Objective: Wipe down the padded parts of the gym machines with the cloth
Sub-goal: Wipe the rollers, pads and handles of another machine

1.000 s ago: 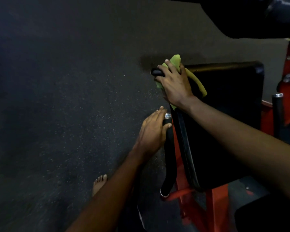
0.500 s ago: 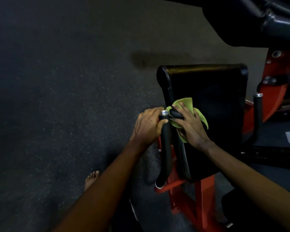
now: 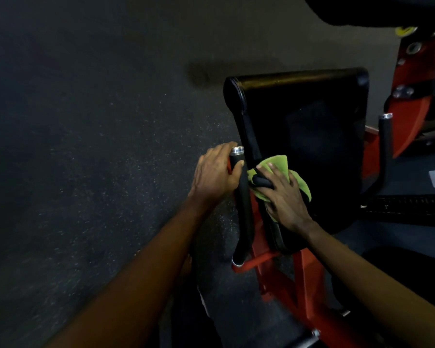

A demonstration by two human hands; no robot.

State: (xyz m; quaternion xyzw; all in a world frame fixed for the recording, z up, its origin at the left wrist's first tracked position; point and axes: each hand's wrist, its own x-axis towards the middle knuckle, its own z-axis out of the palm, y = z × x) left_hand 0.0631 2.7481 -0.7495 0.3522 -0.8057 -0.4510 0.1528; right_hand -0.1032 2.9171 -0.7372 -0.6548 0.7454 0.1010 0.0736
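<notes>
The left hand (image 3: 216, 174) is closed around the top of a black foam-covered handle (image 3: 242, 197). The thumb wraps over the front, just under the handle's silver end cap. This handle stands upright beside the left edge of the black pad (image 3: 307, 136), close to it but not touching it.

The right hand (image 3: 284, 197) holds a green cloth (image 3: 279, 163) against the left edge of the pad, about halfway down its height. The fingers are spread and bent over the cloth, pinning it to the padding. Folds of green stick out above the fingertips and past the far side of the hand. A short dark piece (image 3: 261, 182) pokes out from under the fingers towards the handle. It may be something held along with the cloth, but the light is too dim to tell what it is.

The pad is tilted, and its glossy top edge catches a little light. It sits on a red metal frame (image 3: 304, 275) that runs down and towards the camera. A second black handle (image 3: 384, 146) with a silver cap stands on the pad's right side, well apart from both hands. Beneath everything is a dark speckled floor (image 3: 86, 159). Part of a bare foot (image 3: 186, 264) shows just behind the left forearm.
</notes>
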